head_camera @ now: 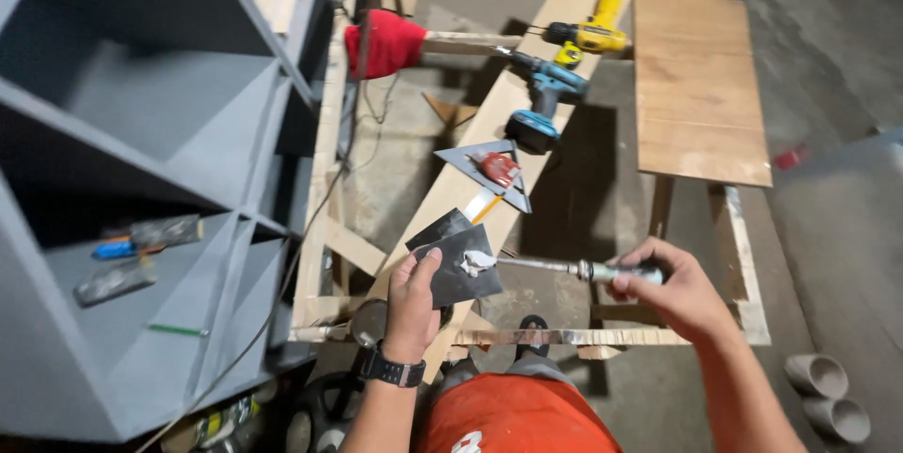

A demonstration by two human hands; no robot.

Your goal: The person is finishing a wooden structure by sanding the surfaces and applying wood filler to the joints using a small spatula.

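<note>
My left hand (412, 307), with a black watch on the wrist, holds a dark square scraper plate (458, 270) flat, a dab of white filler (478, 262) on it. My right hand (675, 291) grips the pale green handle of a long thin metal tool (550, 267) whose tip touches the filler. A second dark plate (438, 227) shows just behind the first. Both hands hover above a narrow wooden plank (475, 166) that runs away from me.
On the plank lie a grey triangle square with a red tape measure (498, 169), a blue drill (544, 100) and a yellow drill (591, 34). A grey shelf unit (141, 180) stands at left with small tools inside. Plywood boards (696, 86) rest at right; white pipe ends (828, 392) lie low right.
</note>
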